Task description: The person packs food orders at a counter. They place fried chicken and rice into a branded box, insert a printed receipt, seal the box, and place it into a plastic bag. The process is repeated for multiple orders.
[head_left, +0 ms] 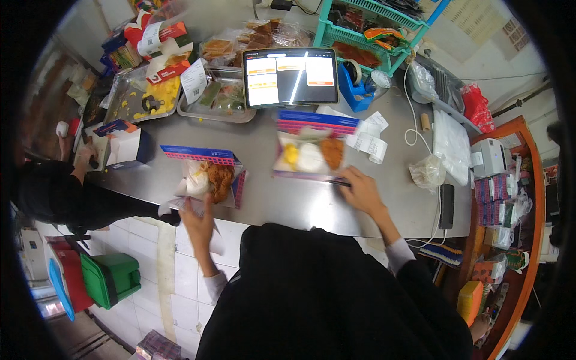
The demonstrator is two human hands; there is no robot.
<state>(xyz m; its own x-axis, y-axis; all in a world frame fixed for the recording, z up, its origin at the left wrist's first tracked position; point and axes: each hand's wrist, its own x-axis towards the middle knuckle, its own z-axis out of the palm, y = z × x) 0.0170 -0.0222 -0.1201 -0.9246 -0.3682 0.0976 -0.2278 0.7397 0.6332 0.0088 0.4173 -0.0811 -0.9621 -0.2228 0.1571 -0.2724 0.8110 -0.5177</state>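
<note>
On the steel counter [265, 198], my right hand [362, 191] grips a dark pen [338, 183] at the lower right corner of an open cardboard meal box [280, 155]. That box holds wrapped rice [310, 157], yellow food [291, 155] and a breaded piece [332, 153]. To the left, my left hand [198, 220] is at the front edge of a second open box [238, 189] with wrapped rice [197, 179] and fried chicken [219, 180]. A paper slip [216, 240] with writing hangs by my left hand; the hold on it is partly hidden.
A tablet [290, 78] stands behind the boxes, beside a blue tape dispenser [355, 90]. Receipts [369, 139] lie right of it. Metal trays [216, 114] sit at the back left. A co-worker's hand [85, 155] is at the far left. A phone [446, 207] and cable lie right.
</note>
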